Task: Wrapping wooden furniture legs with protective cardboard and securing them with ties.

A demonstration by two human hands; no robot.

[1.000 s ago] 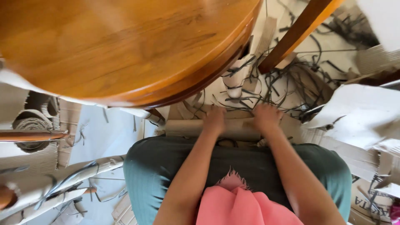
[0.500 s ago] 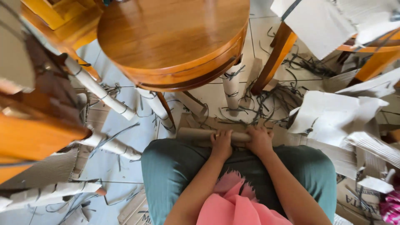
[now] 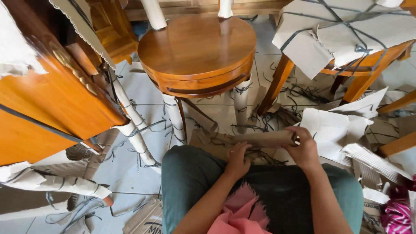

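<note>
Pale floor tiles [image 3: 130, 93] run under a clutter of wooden furniture, cardboard scraps and dark strapping. Straight ahead stands a round wooden stool [image 3: 197, 41], its legs wrapped in paper sleeves tied with dark strap; one wrapped leg [image 3: 241, 102] comes down just beyond the person's knees. To the left, a larger piece of brown furniture [image 3: 47, 95] leans into view, partly covered in corrugated cardboard. At the upper right a wooden table [image 3: 368, 65] carries a sheet of cardboard bound on with dark straps. Loose cardboard pieces [image 3: 333, 128] lie on the floor at the right, and tangled dark strapping [image 3: 299, 93] is scattered between the stool and the table.

The person sits with green-clad legs [image 3: 190, 177] drawn up and a rolled cardboard tube [image 3: 260, 139] lying crosswise just past the knees, near the foot of the stool. The right hand [image 3: 305, 149] is closed around the tube's right end, fingers curled over the top. The left hand [image 3: 237, 159] rests at the tube's near edge toward its middle, fingers bent and touching it; whether it truly grips the tube cannot be told. A pink frayed cloth [image 3: 242, 212] lies in the lap between the forearms.
</note>
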